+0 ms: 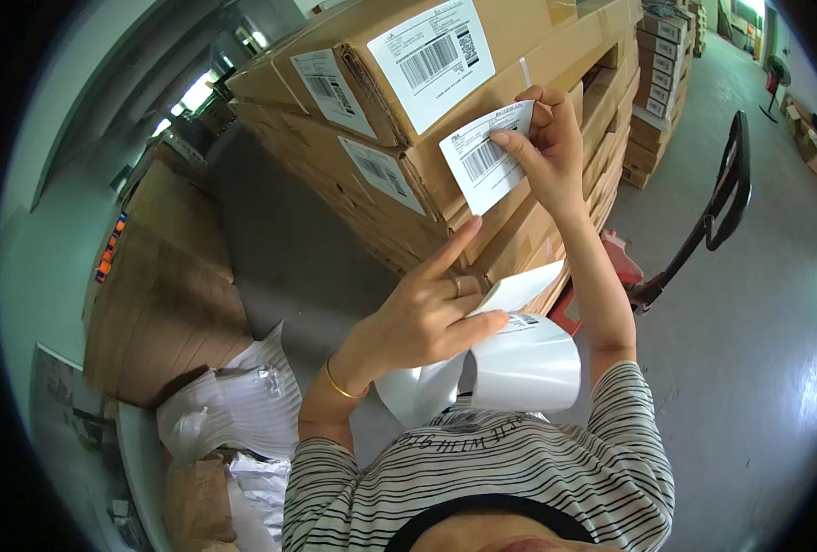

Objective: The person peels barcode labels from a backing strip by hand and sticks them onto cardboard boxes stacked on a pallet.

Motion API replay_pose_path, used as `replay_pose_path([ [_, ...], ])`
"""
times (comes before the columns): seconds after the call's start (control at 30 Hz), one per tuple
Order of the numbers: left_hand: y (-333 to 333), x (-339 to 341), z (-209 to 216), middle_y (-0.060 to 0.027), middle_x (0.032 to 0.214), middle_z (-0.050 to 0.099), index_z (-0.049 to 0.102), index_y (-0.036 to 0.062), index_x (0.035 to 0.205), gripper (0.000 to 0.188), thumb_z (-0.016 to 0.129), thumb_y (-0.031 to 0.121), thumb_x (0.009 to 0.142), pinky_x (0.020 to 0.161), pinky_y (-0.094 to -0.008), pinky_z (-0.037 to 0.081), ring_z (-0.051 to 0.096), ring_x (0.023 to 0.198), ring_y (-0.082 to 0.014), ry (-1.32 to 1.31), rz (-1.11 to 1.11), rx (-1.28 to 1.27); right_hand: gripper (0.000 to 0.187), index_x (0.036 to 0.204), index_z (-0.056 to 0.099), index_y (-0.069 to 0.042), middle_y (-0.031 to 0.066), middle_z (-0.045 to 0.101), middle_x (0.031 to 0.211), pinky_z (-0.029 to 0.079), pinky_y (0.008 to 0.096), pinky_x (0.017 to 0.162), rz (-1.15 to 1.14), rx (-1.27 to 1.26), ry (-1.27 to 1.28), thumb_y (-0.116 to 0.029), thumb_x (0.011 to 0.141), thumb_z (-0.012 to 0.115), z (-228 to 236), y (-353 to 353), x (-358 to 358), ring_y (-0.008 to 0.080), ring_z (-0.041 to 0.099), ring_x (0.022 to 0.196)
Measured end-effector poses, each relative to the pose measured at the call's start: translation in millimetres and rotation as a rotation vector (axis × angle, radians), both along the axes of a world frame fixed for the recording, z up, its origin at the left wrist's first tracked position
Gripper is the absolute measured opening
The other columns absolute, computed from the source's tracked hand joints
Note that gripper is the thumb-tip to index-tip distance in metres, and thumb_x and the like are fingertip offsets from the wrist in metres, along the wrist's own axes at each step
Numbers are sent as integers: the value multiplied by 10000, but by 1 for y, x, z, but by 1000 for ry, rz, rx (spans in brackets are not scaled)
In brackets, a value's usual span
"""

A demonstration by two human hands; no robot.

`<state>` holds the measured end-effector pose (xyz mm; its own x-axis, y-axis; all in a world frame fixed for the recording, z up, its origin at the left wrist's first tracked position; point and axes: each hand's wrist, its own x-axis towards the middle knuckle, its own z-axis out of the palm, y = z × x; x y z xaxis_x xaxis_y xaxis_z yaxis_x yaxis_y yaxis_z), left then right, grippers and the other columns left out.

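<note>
Between the thumb and fingers of my right hand [554, 152] is a white barcode label [482, 164], held up in front of the stacked cardboard boxes [325, 147]. My left hand [422, 313] grips a roll of labels [533, 368] whose loose strip hangs below. Its index finger reaches out to the lower corner of the held label; whether it touches, I cannot tell. On the top box, a large shipping label [431, 60] covers part of the long side, and a smaller label [333, 90] sits on the end face. The box below carries another label [381, 175].
A red pallet truck [620, 258] with a black handle [730, 179] stands to the right of the stack. Flattened cardboard [169, 285] and white foam wrapping [233, 405] lie at left. Another stack of boxes [657, 83] and a fan [776, 78] are farther back.
</note>
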<state>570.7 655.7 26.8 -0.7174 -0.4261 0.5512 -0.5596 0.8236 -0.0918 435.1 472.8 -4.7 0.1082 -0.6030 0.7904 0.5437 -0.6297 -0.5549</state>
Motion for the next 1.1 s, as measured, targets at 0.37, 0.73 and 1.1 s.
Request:
replay_pose_path([
  [0.37,-40,-2,3,-46,692,696,714,149,844,150,704,59,725,1159,-617,234,694,696,-177,-50,82,22,531,1165,425,-44,60,646,822,445,229,611,-163,-176,107,-119,800,804,1,-10,4,88,594,725],
  [0.73,-47,5,-1,-50,740,718,738,163,833,190,727,40,689,1168,-614,208,710,743,-176,-42,147,53,677,1209,482,-66,55,622,758,458,259,547,-325,-234,105,-233,689,882,-1,-16,9,124,585,633],
  [1.1,-18,15,-20,-64,813,724,734,122,874,149,732,127,725,1075,-529,416,702,822,-213,172,-28,199,604,1291,472,7,162,646,1034,569,387,785,554,68,-175,-377,882,697,-21,-5,-20,276,662,942],
])
